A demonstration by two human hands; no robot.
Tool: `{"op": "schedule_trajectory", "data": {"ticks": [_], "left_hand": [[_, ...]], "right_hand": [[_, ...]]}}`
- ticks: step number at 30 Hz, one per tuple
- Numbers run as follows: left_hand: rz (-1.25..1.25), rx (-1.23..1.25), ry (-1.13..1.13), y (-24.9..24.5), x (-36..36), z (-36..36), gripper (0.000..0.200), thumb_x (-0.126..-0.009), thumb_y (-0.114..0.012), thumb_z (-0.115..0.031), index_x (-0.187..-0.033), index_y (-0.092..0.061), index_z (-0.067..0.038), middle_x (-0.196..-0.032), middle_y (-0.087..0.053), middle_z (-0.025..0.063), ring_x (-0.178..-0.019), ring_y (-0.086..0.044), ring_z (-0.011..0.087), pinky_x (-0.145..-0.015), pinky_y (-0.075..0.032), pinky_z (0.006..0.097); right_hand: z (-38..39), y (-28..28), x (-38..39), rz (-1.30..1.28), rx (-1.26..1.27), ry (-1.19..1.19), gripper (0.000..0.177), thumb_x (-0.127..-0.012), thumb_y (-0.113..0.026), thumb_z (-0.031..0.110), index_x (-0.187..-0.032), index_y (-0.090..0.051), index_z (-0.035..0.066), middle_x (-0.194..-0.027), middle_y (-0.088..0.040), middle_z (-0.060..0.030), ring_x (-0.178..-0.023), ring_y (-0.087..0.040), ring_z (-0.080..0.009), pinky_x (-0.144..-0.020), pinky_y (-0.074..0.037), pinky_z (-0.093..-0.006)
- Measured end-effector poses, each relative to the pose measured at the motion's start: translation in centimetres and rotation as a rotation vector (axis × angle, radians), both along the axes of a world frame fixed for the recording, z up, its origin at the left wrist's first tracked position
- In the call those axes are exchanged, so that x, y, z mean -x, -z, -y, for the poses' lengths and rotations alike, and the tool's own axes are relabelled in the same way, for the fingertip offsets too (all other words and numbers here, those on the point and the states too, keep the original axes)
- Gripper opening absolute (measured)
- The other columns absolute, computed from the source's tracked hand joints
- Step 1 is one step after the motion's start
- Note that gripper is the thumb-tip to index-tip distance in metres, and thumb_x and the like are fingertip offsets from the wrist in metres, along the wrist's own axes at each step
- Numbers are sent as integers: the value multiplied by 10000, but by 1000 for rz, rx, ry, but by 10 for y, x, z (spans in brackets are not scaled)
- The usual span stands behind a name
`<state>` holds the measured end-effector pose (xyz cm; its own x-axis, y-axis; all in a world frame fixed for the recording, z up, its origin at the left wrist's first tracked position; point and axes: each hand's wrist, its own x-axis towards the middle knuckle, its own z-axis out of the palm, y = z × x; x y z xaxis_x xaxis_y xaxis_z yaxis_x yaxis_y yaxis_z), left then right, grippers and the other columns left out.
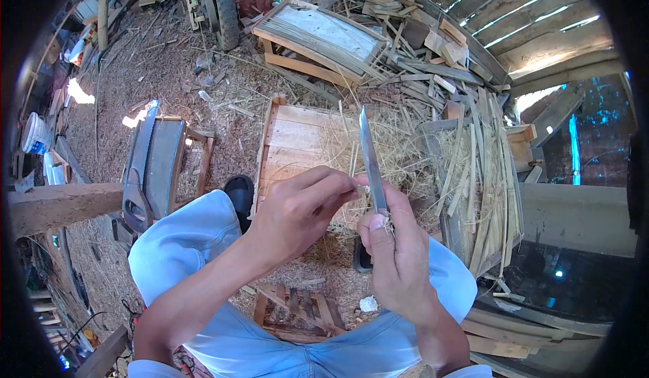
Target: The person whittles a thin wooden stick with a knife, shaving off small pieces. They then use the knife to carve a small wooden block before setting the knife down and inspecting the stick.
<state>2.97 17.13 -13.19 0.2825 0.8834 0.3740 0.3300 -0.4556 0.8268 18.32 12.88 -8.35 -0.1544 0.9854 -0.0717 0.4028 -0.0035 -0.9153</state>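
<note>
My right hand [397,256] is wrapped round the lower end of a knife [370,158], its long pointed blade standing nearly upright. The thumb presses near the blade's base, where a small tuft of pale shavings [387,222] clings. Close beside the blade on its left, my left hand [301,206] is closed in a pinch. What sits between those fingertips is too small to make out. Below and beyond both hands lies a low wooden platform [291,138], with thin curled shavings [365,135] heaped over its right side.
A bundle of long split strips [483,195] lies at the right. On the left, a handsaw [138,168] rests on a small bench [167,165]. A wooden frame [318,37] and scrap wood [433,40] fill the back. A beam [67,206] juts in from the left.
</note>
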Motion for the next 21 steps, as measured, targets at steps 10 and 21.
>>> {"op": "schedule_trajectory", "data": {"ticks": [10, 21], "left_hand": [[-37, 51, 18, -6, 1, 1, 228, -725, -675, 74, -931, -634, -16, -878, -660, 119, -750, -662, 272, -602, -530, 326], [-19, 62, 23, -6, 0, 0, 248, -722, -655, 91, -942, -633, -22, -881, -656, 121, -747, -657, 284, -597, -530, 329]], "right_hand": [[-1, 0, -1, 19, 3, 4, 360, -970, -353, 161, -1287, -423, 6, -655, -468, -5, -573, -410, -60, -523, -348, -224], [-2, -2, -2, 47, 8, -8, 362, -957, -377, 126, -1284, -397, -29, -709, -515, -91, -613, -502, -147, -570, -409, -285]]}}
